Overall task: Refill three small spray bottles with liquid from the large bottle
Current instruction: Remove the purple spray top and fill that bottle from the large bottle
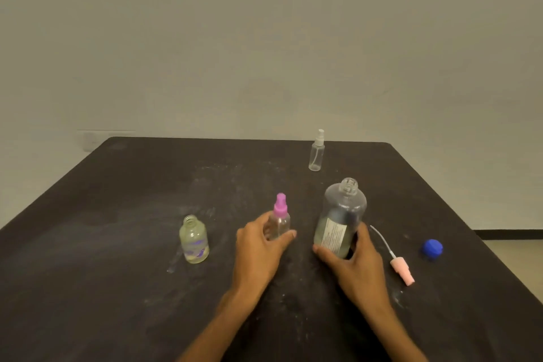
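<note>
By the 2 hands, the pink-capped spray bottle (279,222) is grasped in the left hand (260,247) and the uncapped large bottle (340,219) in the right hand (354,261), both upright on the desk (117,244).

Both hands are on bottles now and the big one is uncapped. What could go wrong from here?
The large bottle is open in the right hand; a jolt could slosh liquid out. The pink-topped spray bottle in the left hand has its sprayer on, so pouring would spill. The open small bottle could tip.
</note>
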